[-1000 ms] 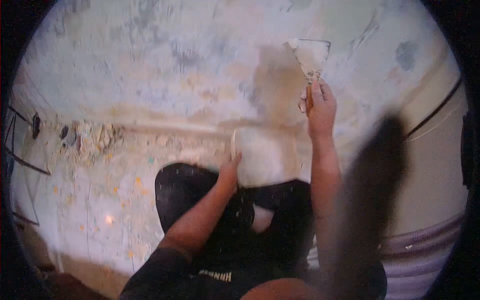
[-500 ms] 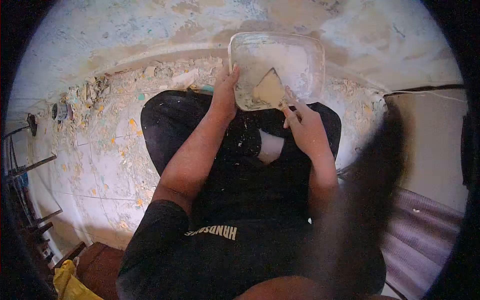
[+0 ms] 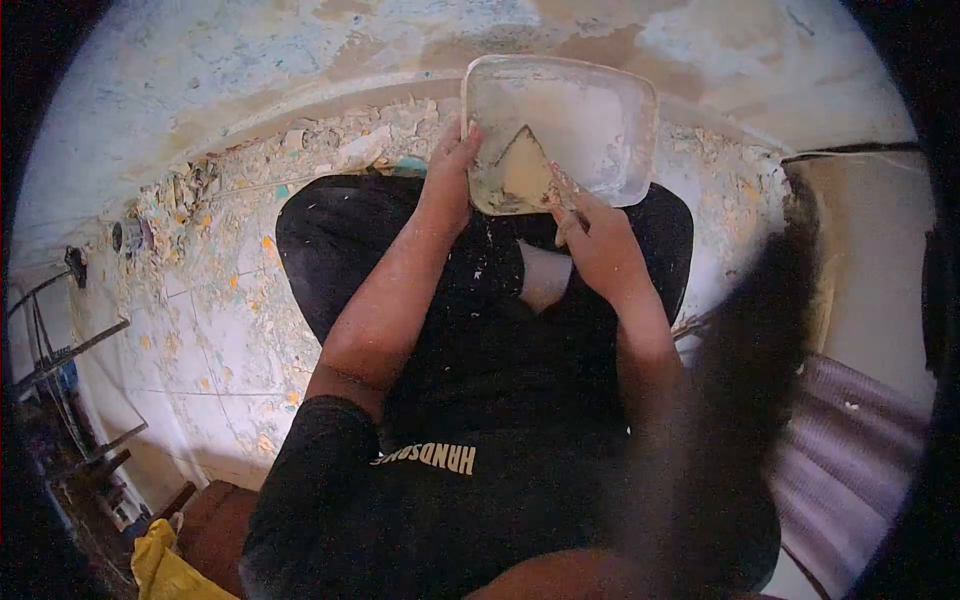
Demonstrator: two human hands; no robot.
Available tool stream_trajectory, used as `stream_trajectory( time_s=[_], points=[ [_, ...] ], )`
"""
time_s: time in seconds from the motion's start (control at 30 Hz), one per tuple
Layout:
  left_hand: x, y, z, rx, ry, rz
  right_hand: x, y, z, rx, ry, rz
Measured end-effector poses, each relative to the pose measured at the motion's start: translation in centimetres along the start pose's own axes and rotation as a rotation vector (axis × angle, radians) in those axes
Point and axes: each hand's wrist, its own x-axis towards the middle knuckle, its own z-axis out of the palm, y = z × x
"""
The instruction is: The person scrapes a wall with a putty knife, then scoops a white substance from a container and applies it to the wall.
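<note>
My left hand [image 3: 455, 165] grips the left rim of a whitish rectangular plastic tub [image 3: 645, 110], which is tilted above my crossed legs. Pale, creamy paste [image 3: 585, 115] coats the inside of the tub. In my right hand [image 3: 597, 238] is the handle of a putty knife, fingers closed round it. The putty knife's triangular blade [image 3: 525, 172] lies inside the tub at the lower left, covered in the same cream colour. Part of its handle is hidden by my fingers.
Peeled paint flakes and debris [image 3: 240, 230] litter the tiled floor along a patchy wall [image 3: 300, 70]. Metal-framed items [image 3: 75, 350] and a yellow cloth [image 3: 175, 565] are at left. A ribbed purplish mat [image 3: 850, 450] lies at right. A dark blur covers part of the right side.
The putty knife blade has shifted slightly left and up within the tub, my right hand moving with it. The view has tilted a little.
</note>
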Motion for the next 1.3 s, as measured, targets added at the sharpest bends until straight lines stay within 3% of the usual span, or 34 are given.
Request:
stream_trajectory(
  time_s=[0.13, 0.2, 0.43, 0.5, 0.93, 1.13, 1.3],
  points=[
    [0.3, -0.5, -0.4, 0.073, -0.032, 0.027, -0.1, -0.3, 0.1, -0.013, -0.005, -0.01],
    [0.1, -0.4, -0.1, 0.016, -0.033, 0.024, 0.1, 0.3, 0.4, -0.078, 0.03, -0.124],
    [0.0, -0.3, 0.4, 0.02, 0.012, 0.031, 0.0, 0.2, 0.8, -0.013, -0.007, -0.113],
    [0.2, -0.5, 0.2, -0.006, -0.009, 0.029, -0.1, -0.3, 0.8, 0.096, -0.041, -0.011],
    [-0.2, 0.2, 0.7, 0.063, -0.005, -0.01, -0.2, 0.2, -0.1, 0.115, -0.128, 0.042],
    [0.2, -0.1, 0.4, 0.014, -0.022, -0.016, 0.0, 0.5, -0.8, 0.268, -0.185, 0.221],
    [0.2, -0.1, 0.4, 0.022, 0.008, -0.018, -0.1, 0.8, -1.5, 0.664, -0.134, 0.326]
  ],
)
